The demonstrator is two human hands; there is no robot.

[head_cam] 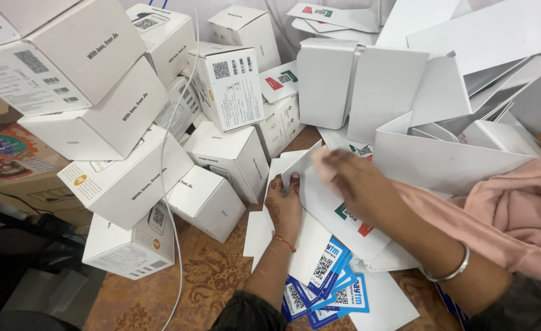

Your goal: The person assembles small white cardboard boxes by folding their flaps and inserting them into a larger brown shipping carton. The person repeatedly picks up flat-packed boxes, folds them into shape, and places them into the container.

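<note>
My left hand (284, 205) lies flat on a heap of white card sheets (310, 239), its fingertips at the edge of a tilted white sheet (319, 196). My right hand (344, 178) is blurred above that same sheet, fingers on its upper part. The sheet bears a small green and red mark. Blue and white cards with square codes (329, 288) fan out under the heap, close to me.
Stacked white boxes (129, 184) fill the left side and back. Flat and half-folded white cartons (442, 153) pile up at the right. A white cable (172, 214) hangs down the left. The brown patterned tabletop (209, 276) shows near me. A pink cloth (515, 202) drapes my right arm.
</note>
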